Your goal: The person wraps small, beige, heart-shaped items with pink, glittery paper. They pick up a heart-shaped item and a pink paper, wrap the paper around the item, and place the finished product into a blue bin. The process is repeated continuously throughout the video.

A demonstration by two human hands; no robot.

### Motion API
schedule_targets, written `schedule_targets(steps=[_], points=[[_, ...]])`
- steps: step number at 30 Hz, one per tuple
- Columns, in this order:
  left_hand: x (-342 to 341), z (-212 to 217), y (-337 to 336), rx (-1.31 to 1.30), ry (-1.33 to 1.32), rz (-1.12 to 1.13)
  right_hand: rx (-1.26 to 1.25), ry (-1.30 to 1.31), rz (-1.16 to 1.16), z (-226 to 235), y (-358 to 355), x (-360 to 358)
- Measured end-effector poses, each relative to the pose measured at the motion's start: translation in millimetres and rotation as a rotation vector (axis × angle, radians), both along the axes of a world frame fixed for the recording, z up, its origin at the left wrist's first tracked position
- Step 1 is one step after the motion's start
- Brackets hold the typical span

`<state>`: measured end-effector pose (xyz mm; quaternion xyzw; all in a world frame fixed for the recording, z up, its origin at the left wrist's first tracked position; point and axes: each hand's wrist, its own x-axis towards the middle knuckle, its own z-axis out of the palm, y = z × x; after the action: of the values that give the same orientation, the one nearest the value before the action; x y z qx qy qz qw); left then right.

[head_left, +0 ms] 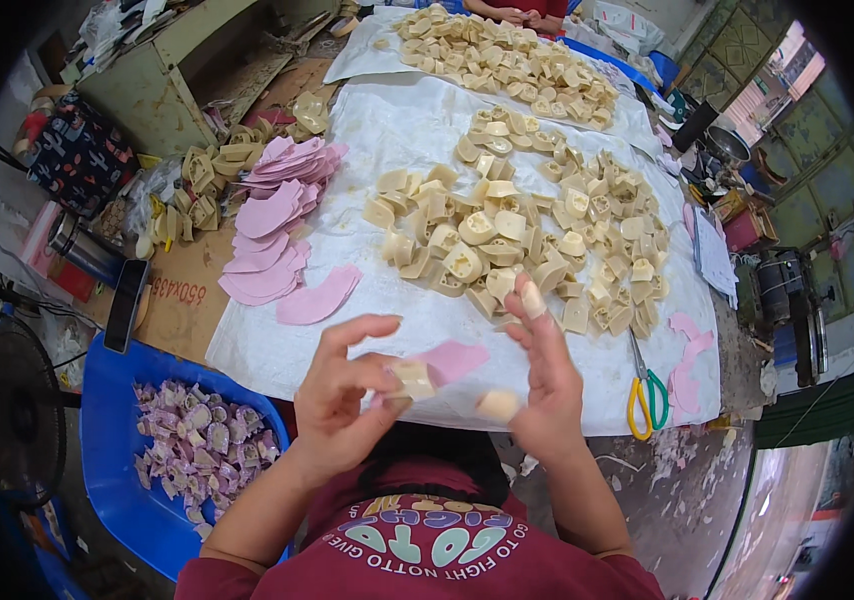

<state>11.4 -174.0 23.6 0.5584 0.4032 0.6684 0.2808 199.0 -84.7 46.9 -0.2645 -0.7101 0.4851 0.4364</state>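
Between its thumb and fingers, my left hand [347, 395] pinches a small beige block [413, 381], which looks like a shoe heel. From that block a pink sheet piece [453, 360] sticks out to the right; its far end hangs free. My right hand [550, 385] is raised just right of it, fingers apart and holding nothing. Beige covers sit on its thumb and one fingertip; the thumb is slightly blurred. Beyond both hands lies a heap of similar beige heel blocks [482, 228]. Overlapping pink curved cutouts [265, 268] lie to the left, with one separate cutout [319, 296] nearest my left hand.
Scissors [644, 392] with yellow and green handles lie at the right front edge of the white cloth [277, 350], near pink scraps [689, 365]. Lower left, a blue basin [112, 440] holds pink-covered blocks. A fan [12, 410] stands beside it. Across the table sits another person [522, 12].
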Motion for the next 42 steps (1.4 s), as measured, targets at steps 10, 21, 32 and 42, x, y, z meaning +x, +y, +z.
schedule_targets(steps=[10,21,32,42], points=[[2,16,-6,0.192,0.414,0.026,-0.810,0.430,0.292,-20,-19,16],[13,5,7,0.164,0.654,0.179,-0.219,-0.063,-0.004,-1,-39,-6],[19,-19,12,0.134,0.366,0.231,0.128,-0.152,0.013,-17,-25,-4],[14,-24,16,0.079,0.303,0.125,-0.362,0.029,0.264,-17,7,9]])
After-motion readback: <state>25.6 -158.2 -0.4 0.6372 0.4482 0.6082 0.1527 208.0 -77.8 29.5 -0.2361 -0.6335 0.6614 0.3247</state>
